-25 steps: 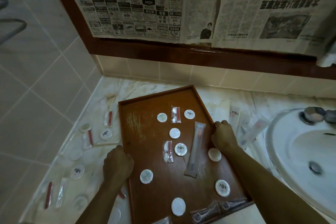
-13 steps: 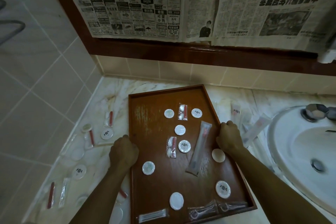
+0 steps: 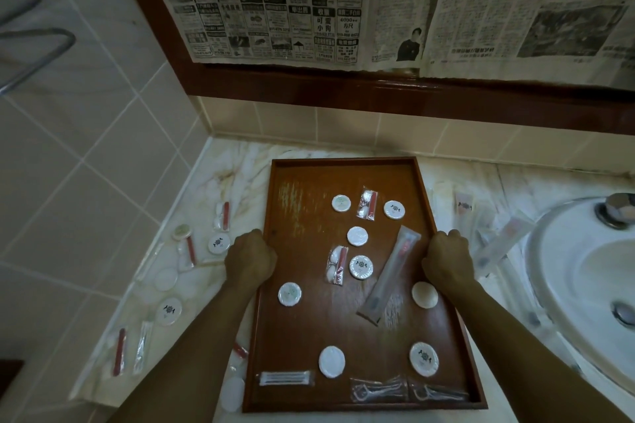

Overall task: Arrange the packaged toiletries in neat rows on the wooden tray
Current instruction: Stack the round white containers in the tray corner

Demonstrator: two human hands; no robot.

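Observation:
A wooden tray (image 3: 299,189) lies lengthwise on the marble counter. My left hand (image 3: 250,257) grips its left rim and my right hand (image 3: 446,259) grips its right rim. Scattered on the tray are several round white soap packets (image 3: 290,294), a long clear toothbrush packet (image 3: 390,280), two small packets with red sticks (image 3: 336,264), a cotton-bud packet (image 3: 287,378) and clear packets (image 3: 409,391) at the near edge.
More packets lie loose on the counter left of the tray (image 3: 168,311) and right of it (image 3: 505,244). A white sink (image 3: 580,288) with a tap (image 3: 616,209) sits at the right. Tiled walls and a newspaper-covered mirror (image 3: 378,3) stand behind.
The tray has turned from skewed to square with the counter and slid right, both hands gripping its rims throughout. The loose packets on it kept their spread.

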